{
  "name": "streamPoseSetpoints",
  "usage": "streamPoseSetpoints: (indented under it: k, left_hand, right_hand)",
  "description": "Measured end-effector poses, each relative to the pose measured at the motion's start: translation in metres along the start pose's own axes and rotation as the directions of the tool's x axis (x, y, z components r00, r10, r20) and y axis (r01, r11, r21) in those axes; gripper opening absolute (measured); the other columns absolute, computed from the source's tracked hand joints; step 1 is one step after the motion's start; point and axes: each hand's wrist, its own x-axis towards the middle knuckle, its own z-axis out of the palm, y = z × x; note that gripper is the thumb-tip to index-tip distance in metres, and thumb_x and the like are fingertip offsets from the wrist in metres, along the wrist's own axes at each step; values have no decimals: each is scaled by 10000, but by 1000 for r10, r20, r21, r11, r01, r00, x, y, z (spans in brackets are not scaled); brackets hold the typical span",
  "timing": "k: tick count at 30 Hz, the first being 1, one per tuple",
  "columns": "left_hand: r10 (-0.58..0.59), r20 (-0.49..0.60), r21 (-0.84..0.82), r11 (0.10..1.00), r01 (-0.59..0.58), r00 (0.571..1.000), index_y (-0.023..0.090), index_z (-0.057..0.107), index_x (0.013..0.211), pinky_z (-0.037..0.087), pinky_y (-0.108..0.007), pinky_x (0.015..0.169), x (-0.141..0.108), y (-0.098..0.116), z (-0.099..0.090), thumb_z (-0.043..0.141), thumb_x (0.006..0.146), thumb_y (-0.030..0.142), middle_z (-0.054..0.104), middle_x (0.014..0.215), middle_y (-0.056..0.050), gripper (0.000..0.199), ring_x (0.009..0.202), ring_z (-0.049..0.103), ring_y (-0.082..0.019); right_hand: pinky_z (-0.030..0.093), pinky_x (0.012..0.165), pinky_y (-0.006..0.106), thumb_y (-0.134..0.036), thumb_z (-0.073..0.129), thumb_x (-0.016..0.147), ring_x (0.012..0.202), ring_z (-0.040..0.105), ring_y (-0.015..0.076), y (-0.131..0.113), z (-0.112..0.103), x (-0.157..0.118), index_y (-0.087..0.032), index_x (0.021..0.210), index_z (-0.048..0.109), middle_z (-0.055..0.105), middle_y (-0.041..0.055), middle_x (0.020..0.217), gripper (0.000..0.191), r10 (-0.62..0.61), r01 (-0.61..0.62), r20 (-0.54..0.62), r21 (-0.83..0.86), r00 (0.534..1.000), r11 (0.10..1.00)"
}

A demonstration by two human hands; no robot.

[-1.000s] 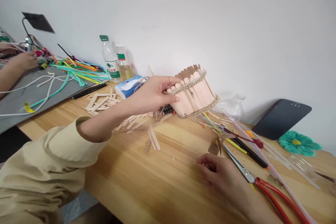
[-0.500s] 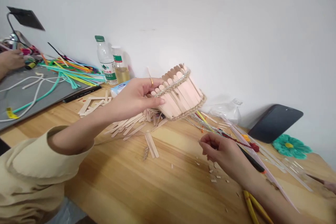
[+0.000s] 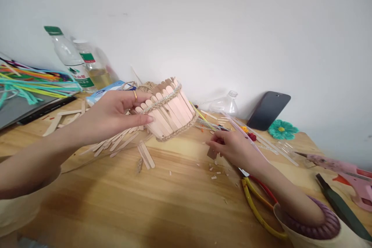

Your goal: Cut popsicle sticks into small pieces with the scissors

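Observation:
My left hand (image 3: 116,110) grips the left side of a small craft basket (image 3: 171,114) built from upright wooden sticks, its thumb on the outer face. Braided twine rings the basket's lower edge, and twine with a glittery strand runs near its rounded stick tops. The basket is tilted above the table. To its right and lower, my right hand (image 3: 229,145) has its thumb and fingers pinched together over small wood chips; whatever it may hold is too small to name. Yellow-handled pliers (image 3: 258,213) lie below my right wrist.
Loose wooden sticks (image 3: 116,141) are piled behind my left hand. Two bottles (image 3: 75,66) stand at the back left near pipe cleaners (image 3: 35,83). A phone (image 3: 269,110), a teal flower (image 3: 282,129) and a pink glue gun (image 3: 351,178) are on the right.
The view has turned to the right, bringing the glue gun and a dark green tool into sight. My left hand still holds the basket; my right hand stays low with fingers pinched.

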Motion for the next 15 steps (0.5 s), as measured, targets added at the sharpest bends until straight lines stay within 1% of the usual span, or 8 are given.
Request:
streamPoseSetpoints:
  k: [3,5,6,8,11,13,15]
  left_hand:
    - [-20,60,100,995,14,998,145,610,1107,433,-264,815,6,5,12,578,782,219,693,995,-18,335,901,589,-177]
    - [-5,107,165,986,-12,994,147,604,1111,435,-257,807,11,5,21,565,783,238,691,998,-17,342,903,588,-185]
    - [12,129,203,978,-39,992,146,604,1108,433,-253,803,13,5,25,556,788,251,689,1001,-19,339,904,587,-189]
    - [46,175,292,952,-96,983,143,608,1090,432,-245,779,18,1,34,523,808,268,687,989,-23,319,871,592,-187]
    - [94,255,378,906,-189,962,163,632,1026,438,-247,738,25,-7,46,484,818,257,694,915,-15,272,805,608,-187]
    - [128,280,405,883,-238,951,193,649,975,442,-270,767,29,-13,53,481,807,233,693,877,-10,241,839,613,-205]
    - [169,284,419,863,-281,944,219,657,942,431,-305,836,33,-18,59,477,802,210,691,880,-13,228,923,600,-222]
  right_hand:
    - [394,569,274,-196,481,802,656,611,199,10,-3,-6,-204,730,636,698,30,713,170,-8,2,-90,-76,996,997]
    - [414,626,282,-161,461,814,714,621,198,18,-4,-14,-217,825,648,704,28,798,195,-32,19,-113,-109,993,994]
    - [419,646,283,-148,462,814,734,624,197,21,-4,-19,-226,843,649,704,22,824,205,-49,35,-109,-126,993,991]
    - [423,652,285,-127,484,803,754,628,202,24,-2,-30,-233,821,656,701,16,836,203,-84,71,-70,-166,994,984]
    - [415,609,288,-107,511,792,771,631,226,25,8,-43,-227,796,672,687,31,832,201,-109,105,-3,-221,994,970]
    - [411,590,280,-105,517,799,788,630,230,24,17,-46,-219,815,679,677,45,845,199,-116,116,17,-242,993,963]
    - [407,574,271,-106,516,810,789,628,224,23,24,-47,-209,822,681,670,52,847,195,-120,120,17,-256,993,959]
